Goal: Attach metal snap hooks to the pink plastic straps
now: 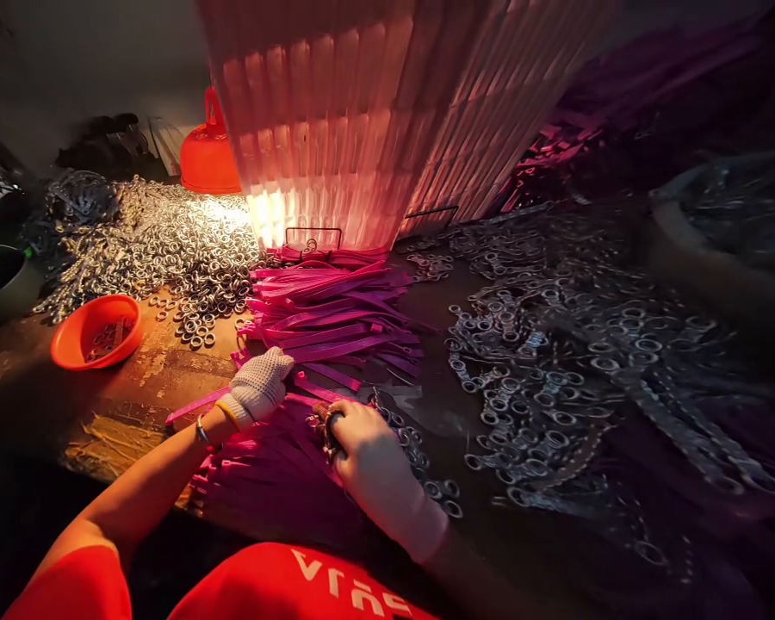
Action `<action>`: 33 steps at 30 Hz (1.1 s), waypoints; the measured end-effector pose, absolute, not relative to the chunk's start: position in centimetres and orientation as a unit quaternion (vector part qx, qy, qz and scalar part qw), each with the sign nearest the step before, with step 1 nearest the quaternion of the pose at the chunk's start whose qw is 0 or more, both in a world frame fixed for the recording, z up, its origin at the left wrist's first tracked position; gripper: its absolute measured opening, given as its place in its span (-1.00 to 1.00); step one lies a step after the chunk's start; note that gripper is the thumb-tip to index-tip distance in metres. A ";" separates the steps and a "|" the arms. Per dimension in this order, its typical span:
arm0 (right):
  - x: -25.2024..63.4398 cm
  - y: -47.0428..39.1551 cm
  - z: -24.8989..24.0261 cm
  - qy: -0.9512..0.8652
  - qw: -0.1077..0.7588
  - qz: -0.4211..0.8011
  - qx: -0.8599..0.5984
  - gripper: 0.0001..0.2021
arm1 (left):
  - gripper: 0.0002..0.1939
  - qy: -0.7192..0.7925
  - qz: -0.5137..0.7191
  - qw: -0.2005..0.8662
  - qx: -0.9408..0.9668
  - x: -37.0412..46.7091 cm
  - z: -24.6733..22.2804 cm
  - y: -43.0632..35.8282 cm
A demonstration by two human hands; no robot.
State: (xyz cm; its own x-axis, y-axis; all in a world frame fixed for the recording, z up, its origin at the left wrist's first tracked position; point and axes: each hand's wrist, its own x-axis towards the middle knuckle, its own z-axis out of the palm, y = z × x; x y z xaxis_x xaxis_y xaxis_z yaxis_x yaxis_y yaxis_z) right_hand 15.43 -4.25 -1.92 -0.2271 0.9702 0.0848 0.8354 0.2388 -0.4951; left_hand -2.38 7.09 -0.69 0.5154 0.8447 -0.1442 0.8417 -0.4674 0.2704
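Note:
My left hand (258, 386), in a white dotted glove with a yellow cuff, is closed over a pink strap (197, 406) that sticks out to its left. Just to its right, my right hand (375, 469), in a pale glove, has its fingers curled around a small dark object with a brownish part (326, 424), whose kind I cannot make out. Beneath both hands spreads a layer of pink straps (264, 482). Beyond them lies a thick pile of similar pink straps (336, 310). Linked metal rings (443, 499) lie beside my right hand.
Metal rings and chains are heaped at the back left (142, 232) under a red lamp (210, 159). An orange bowl (71, 349) with small pieces stands at left. Dark metal chains (548, 413) cover the right side. Translucent corrugated panels (336, 112) rise behind.

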 end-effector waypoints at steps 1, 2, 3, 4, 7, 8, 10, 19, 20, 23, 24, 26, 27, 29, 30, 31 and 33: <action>16.0 -4.7 -1.9 -0.757 0.228 0.164 -0.590 -0.70 | -0.79 0.483 0.028 0.190 0.854 -2.2 -0.1 6.2; 16.5 -5.1 -1.7 -0.751 0.260 0.158 -0.587 -0.69 | -0.80 0.475 0.055 0.253 0.841 -1.9 0.5 5.3; 17.0 -5.5 -1.5 -0.744 0.284 0.157 -0.584 -0.66 | -0.81 0.467 0.082 0.343 0.811 -1.7 1.1 4.2; 17.5 -5.8 -1.3 -0.738 0.298 0.158 -0.585 -0.63 | -0.82 0.458 0.108 0.447 0.761 -1.4 1.7 3.2; 18.2 -6.7 -0.6 -0.734 0.281 0.152 -0.600 -0.55 | -0.72 0.428 0.149 0.672 0.586 -0.4 2.7 0.8; 18.3 -6.9 -0.5 -0.739 0.261 0.139 -0.605 -0.58 | -0.66 0.423 0.154 0.698 0.557 -0.1 2.8 0.3; 18.2 -7.3 -0.5 -0.755 0.216 0.094 -0.612 -0.70 | -0.56 0.424 0.162 0.708 0.542 0.4 2.6 -0.5; 18.8 -8.3 -1.7 -0.801 0.194 -0.029 -0.566 -0.77 | -0.86 0.364 0.151 0.500 0.771 0.5 -0.5 -2.7; 18.9 -8.4 -1.9 -0.791 0.204 -0.009 -0.577 -0.75 | -0.89 0.355 0.142 0.469 0.796 0.5 -0.9 -2.7; 19.1 -8.8 -1.9 -0.766 0.239 0.023 -0.596 -0.63 | -0.85 0.336 0.113 0.512 0.782 0.7 -1.1 -2.4; 19.2 -8.9 -1.7 -0.766 0.247 0.030 -0.593 -0.54 | -0.86 0.341 0.112 0.559 0.747 0.8 -1.0 -2.2; 19.2 -8.7 -1.0 -0.772 0.230 0.055 -0.589 -0.40 | -0.75 0.363 0.129 0.629 0.675 1.0 -0.7 -2.0; 19.2 -8.5 -0.5 -0.775 0.197 0.077 -0.596 -0.40 | -0.70 0.375 0.145 0.636 0.659 1.1 -0.6 -1.9; 19.1 -7.9 0.6 -0.762 0.089 0.134 -0.627 -0.54 | -0.69 0.383 0.176 0.600 0.680 1.1 -0.9 -2.1; 19.0 -7.5 1.0 -0.748 0.032 0.161 -0.643 -0.63 | -0.72 0.383 0.185 0.569 0.704 1.1 -1.3 -2.2; 18.9 -7.2 1.3 -0.733 -0.019 0.182 -0.655 -0.68 | -0.75 0.384 0.186 0.538 0.727 1.0 -1.7 -2.4; 18.6 -6.7 1.7 -0.722 -0.076 0.194 -0.660 -0.73 | -0.79 0.396 0.177 0.493 0.754 0.8 -2.5 -2.8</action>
State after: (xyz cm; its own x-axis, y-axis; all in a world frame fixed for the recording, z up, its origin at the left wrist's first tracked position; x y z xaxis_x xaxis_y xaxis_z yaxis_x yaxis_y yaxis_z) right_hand 18.64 -6.73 1.67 -0.1177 0.9234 -0.3653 0.9822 0.0540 -0.1800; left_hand 0.83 -2.79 -2.47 0.6240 0.7716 -0.1235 0.4231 -0.2007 0.8836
